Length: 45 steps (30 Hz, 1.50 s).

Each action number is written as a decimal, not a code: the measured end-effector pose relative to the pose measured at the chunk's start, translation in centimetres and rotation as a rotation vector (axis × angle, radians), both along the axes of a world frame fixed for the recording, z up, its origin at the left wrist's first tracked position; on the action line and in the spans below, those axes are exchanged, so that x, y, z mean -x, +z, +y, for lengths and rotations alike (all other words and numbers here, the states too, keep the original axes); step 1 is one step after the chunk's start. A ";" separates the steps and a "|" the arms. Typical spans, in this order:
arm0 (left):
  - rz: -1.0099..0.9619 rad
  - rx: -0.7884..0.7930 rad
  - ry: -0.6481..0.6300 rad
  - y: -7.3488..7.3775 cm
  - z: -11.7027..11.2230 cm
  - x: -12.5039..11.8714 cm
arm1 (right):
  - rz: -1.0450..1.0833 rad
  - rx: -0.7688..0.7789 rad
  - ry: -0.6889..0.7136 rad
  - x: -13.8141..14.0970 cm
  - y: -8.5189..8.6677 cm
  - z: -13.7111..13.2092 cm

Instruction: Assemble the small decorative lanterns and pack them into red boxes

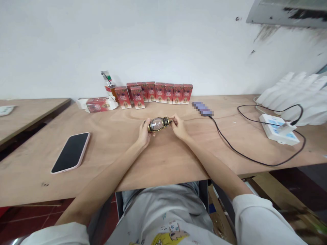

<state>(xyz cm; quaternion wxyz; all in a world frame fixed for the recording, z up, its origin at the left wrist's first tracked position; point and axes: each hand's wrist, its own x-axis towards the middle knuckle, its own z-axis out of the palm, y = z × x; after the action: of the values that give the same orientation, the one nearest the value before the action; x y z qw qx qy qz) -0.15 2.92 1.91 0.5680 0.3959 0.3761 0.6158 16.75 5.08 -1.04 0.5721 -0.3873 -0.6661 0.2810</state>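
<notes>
A small ornate bottle (158, 124) of clear glass with gold trim lies sideways between my hands above the wooden table (163, 156). My left hand (144, 132) grips its base end with curled fingers. My right hand (177, 126) pinches the gold cap end. Behind them, a row of several small red boxes (158, 92) stands upright along the wall.
A black phone in a pink case (71, 152) lies at the left. One red box (98, 104) lies flat beside white packaging. A white power strip (278, 128) with a black cable (245, 153) sits at the right, next to white foam pieces (301, 95).
</notes>
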 end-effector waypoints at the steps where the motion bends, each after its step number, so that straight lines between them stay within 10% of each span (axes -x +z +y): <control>1: -0.006 -0.001 0.000 0.0 -0.1 -0.1 | 0.007 0.003 0.003 0.0 0.0 0.0; 21: 0.098 0.045 0.098 0.1 -0.2 -0.2 | -0.302 -0.123 -0.115 -1.4 0.8 -0.4; 34: 0.070 -0.055 0.112 0.7 0.0 0.0 | 0.067 0.273 0.077 -0.2 0.6 0.2; 38: 0.190 -0.139 0.147 0.6 0.3 0.5 | 0.153 0.494 -0.051 -0.7 0.3 0.8; 45: 0.610 -0.348 0.048 -1.5 1.7 1.5 | 0.250 0.406 -0.238 -2.2 1.3 1.3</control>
<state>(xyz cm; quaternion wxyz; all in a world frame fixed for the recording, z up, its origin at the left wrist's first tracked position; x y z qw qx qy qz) -1.67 4.63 0.45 0.3388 0.6436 0.4270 0.5372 18.98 6.39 0.22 0.5894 -0.5322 -0.4700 0.3854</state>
